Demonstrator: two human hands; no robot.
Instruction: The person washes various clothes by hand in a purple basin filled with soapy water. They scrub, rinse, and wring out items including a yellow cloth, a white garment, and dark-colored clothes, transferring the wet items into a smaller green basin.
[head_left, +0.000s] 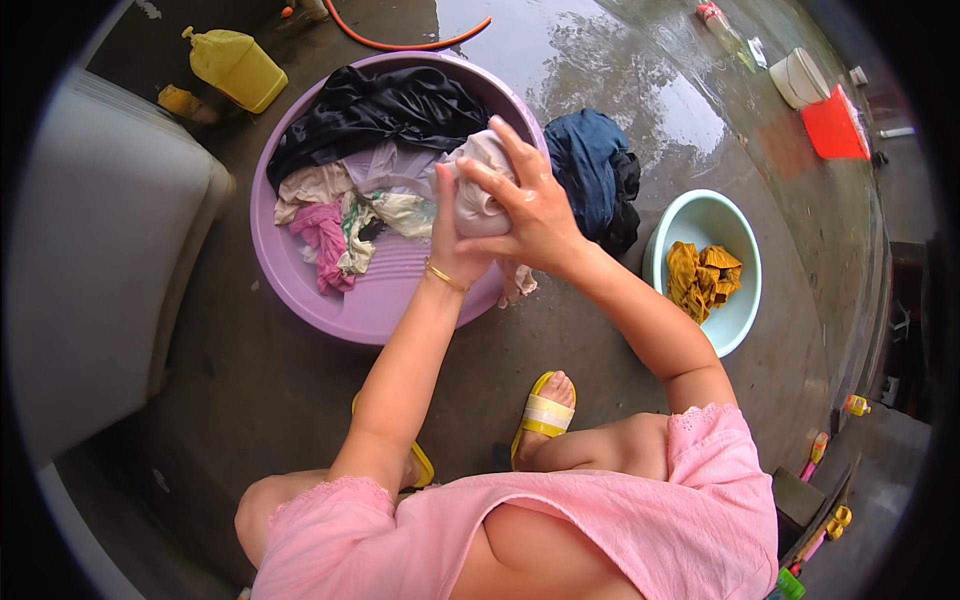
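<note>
A bunched, wet pale cloth (484, 180) is pressed between my two hands above the right side of a purple plastic tub (264, 259). My left hand (461, 251) supports it from the left and below, a gold bangle on the wrist. From the right, my right hand (544, 206) grips it with spread, wet fingers. In the tub lie a shiny black garment (375, 109), a pink cloth (322, 240) and a white-and-green cloth (401, 214). Washboard ridges (401, 266) are moulded into the tub's near side. Part of the cloth is hidden behind my fingers.
Dark blue clothes (589, 169) lie on the wet floor right of the tub. A light blue basin (739, 322) holds a mustard cloth (701, 277). At left stand a yellow jug (236, 67) and a large grey appliance (105, 247). An orange hose (405, 45) curves behind the tub.
</note>
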